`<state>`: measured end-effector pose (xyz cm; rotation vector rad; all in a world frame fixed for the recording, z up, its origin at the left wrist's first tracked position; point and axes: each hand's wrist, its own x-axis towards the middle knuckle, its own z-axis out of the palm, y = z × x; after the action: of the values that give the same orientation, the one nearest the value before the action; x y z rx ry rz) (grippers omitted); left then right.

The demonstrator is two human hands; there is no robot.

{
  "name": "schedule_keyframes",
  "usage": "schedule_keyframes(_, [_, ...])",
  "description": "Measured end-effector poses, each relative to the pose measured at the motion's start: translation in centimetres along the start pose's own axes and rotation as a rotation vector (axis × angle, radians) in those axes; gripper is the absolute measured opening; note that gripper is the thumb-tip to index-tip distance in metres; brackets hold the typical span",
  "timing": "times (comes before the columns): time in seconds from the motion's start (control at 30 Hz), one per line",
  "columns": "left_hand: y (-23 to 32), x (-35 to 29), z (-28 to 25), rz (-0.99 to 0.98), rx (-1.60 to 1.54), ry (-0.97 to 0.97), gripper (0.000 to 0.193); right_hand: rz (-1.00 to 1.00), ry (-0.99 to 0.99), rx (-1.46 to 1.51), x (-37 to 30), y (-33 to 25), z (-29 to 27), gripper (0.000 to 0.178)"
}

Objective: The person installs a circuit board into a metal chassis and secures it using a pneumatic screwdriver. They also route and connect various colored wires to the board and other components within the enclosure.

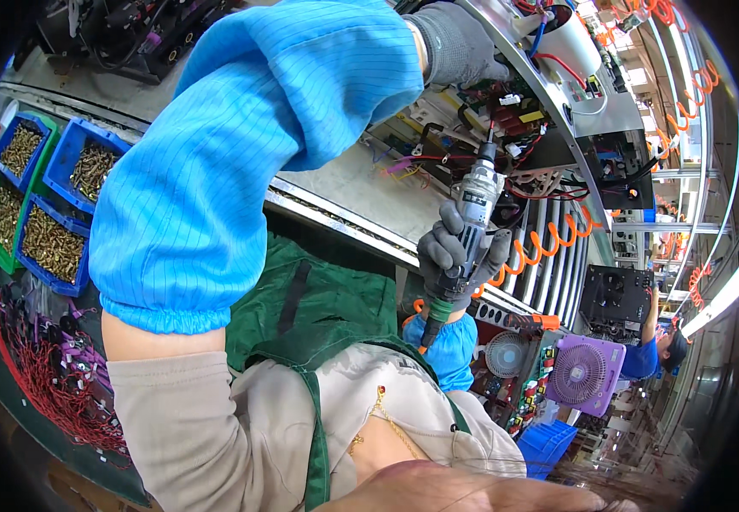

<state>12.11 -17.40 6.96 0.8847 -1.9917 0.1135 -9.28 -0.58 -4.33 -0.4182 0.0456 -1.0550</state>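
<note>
My right hand [444, 246], in a grey glove, is wrapped round an air screwdriver [479, 194]. The tool points upward, and its bit reaches in among the wires and circuit board [518, 115] of an open metal-framed machine [544, 94]. An orange coiled hose [548, 247] runs beside the tool. My left arm, in a blue oversleeve, crosses to the top of the view. The gloved left hand [456, 44] is at the board's upper edge, inside the frame. Its fingertips are partly hidden, so I cannot tell whether they grip anything.
At the left, blue bins [52, 243] and a green tray [2, 224] hold brass-coloured screws. Bundled red wires [54, 384] lie below them. Metal rollers [557, 277] run beyond my right hand. A purple fan [580, 374], a blue crate [548, 448] and another person [649, 357] are at the right.
</note>
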Motion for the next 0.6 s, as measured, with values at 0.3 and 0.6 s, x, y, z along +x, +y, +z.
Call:
schedule_keyframes(0.3, [0.1,-0.2,1.0,-0.100,0.090,-0.026,0.037,-0.007,0.105,-0.098,0.8,1.2,3.4,0.057])
schedule_keyframes(0.6, [0.7,-0.4,0.2,-0.132,0.216,-0.296,0.034,-0.067,0.146,-0.247,0.9,1.8,4.5,0.056])
